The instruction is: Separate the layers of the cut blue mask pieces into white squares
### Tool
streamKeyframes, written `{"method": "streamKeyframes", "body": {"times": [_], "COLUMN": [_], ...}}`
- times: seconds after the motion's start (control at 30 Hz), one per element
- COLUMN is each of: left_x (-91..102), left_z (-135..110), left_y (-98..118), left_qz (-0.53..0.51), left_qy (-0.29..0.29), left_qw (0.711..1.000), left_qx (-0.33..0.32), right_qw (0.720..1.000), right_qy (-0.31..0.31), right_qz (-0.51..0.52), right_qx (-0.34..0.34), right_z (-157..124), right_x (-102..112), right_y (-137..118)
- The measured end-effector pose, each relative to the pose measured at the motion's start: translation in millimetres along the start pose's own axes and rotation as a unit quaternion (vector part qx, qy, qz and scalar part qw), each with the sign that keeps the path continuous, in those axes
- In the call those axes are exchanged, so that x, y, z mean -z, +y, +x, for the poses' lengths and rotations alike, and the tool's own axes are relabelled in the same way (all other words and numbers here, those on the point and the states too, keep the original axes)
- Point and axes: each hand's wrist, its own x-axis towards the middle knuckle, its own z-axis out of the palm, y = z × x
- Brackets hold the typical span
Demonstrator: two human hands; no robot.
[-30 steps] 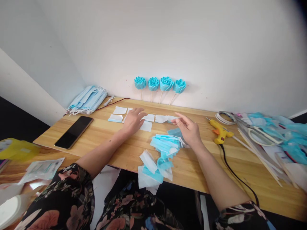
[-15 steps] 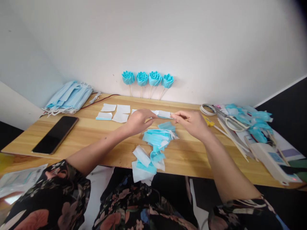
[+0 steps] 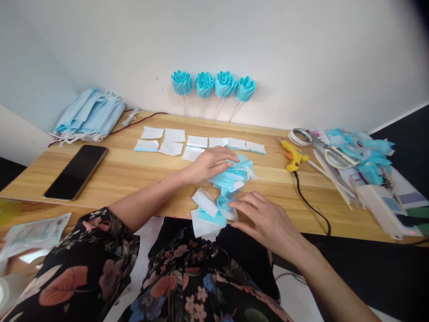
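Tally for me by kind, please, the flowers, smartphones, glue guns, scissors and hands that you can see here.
Blue flowers: 4
Smartphone: 1
Yellow glue gun: 1
Scissors: 1
Hands, left hand and right hand: 2
Total: 9

The blue pieces by the hands overlap too much to count.

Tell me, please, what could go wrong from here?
Loose scraps overhang the front edge of the table; the right hand, close to them, might brush some off. The cord of the glue gun runs to that edge, so the right forearm could snag it. The four blue flowers seem to lean on the wall and might topple if bumped.
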Motion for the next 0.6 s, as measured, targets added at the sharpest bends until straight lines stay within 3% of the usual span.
{"method": "streamKeyframes", "body": {"times": [0.13,0.23,0.3,0.43,0.6], "left_x": [-4.6,-9.6,-12.0,-13.5,-13.7], "left_z": [-1.4,-4.9,-6.5,-6.8,-6.8], "left_y": [4.7,4.5,3.9,5.3,8.0], "left_qz": [-0.016,-0.024,-0.021,-0.001,0.013], "left_qy": [-0.047,-0.107,-0.14,-0.175,-0.197], "left_qw": [0.999,0.994,0.99,0.985,0.98], "left_qx": [-0.016,-0.016,-0.014,-0.003,-0.007], "right_qw": [0.999,0.989,0.968,0.875,0.751], "right_qy": [0.03,0.072,0.087,0.153,0.309], "right_qz": [0.005,0.09,0.18,0.38,0.522], "right_qx": [-0.021,-0.088,-0.154,-0.257,-0.262], "right_z": [-0.9,-2.5,-5.1,-11.5,3.2], "right_x": [-14.7,-14.6,-10.2,2.2,20.3], "right_y": [4.6,16.1,26.5,48.8,68.8]}}
